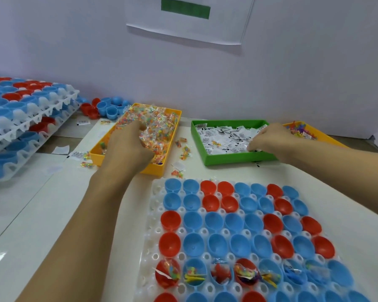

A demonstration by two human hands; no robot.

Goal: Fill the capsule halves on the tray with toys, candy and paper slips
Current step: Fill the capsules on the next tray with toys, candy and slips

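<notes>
A white tray (153,225) in front of me holds rows of blue and red capsule halves (213,222). Most halves are bare; one near row holds toys, candy packets and slips (247,274). My left hand (129,144) reaches into the yellow bin (153,168) of candy packets (159,127), fingers curled down among them. My right hand (268,139) is in the green bin (231,159) of paper slips (223,138), its fingertips pinching at slips near the bin's front right.
Stacked white trays of capsule halves (20,114) lean at the left. Loose blue and red halves (106,109) lie behind the yellow bin. A second yellow bin (327,138) with plastic toys (299,129) sits far right. Stray candy packets (184,152) and slips dot the table.
</notes>
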